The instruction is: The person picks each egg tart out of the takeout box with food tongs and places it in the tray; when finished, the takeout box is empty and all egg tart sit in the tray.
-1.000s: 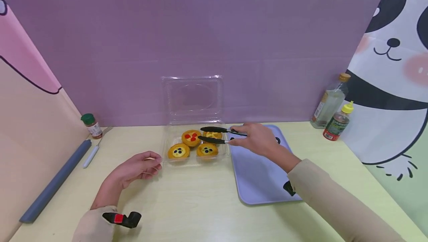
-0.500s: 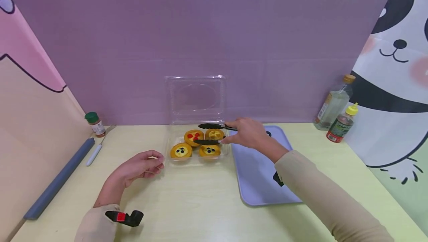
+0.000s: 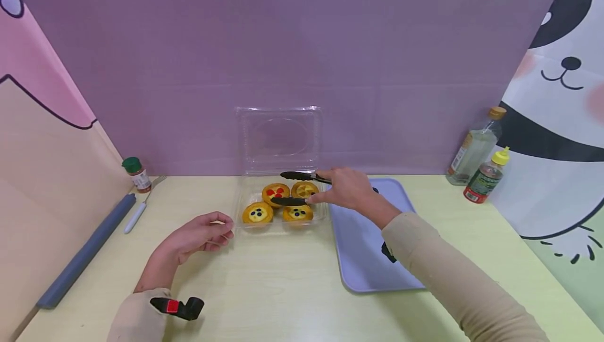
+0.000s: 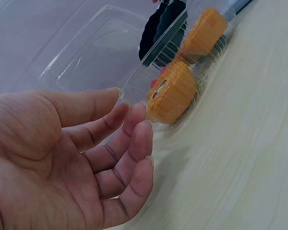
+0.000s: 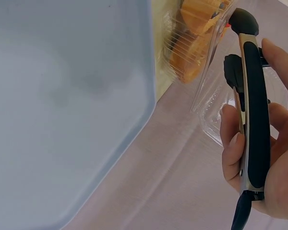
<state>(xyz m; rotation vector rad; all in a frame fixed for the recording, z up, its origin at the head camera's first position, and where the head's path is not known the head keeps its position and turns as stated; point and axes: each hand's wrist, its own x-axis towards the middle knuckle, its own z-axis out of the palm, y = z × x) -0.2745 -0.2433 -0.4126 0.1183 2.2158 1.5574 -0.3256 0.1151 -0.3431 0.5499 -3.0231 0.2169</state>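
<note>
Black tongs (image 3: 290, 202) are gripped by right hand (image 3: 348, 189), tips apart over tarts (image 3: 257, 213) in clear container (image 3: 249, 188), its near-left corner pinched by left hand (image 3: 203, 233). Squeeze should be gentle, container steady.

Head view: my right hand (image 3: 346, 190) hides part of the tongs (image 3: 289, 202); right sleeve (image 3: 453, 274) covers part of the tray (image 3: 363, 258); print on yellow-capped bottle (image 3: 485, 179) illegibly small.

The right hand (image 5: 283, 177) grips black-handled tongs (image 5: 257, 120), tips apart. Just beside the pale-blue tray (image 5: 72, 115), tarts (image 5: 187, 57) sit in a clear plastic container (image 5: 210, 72).
</note>
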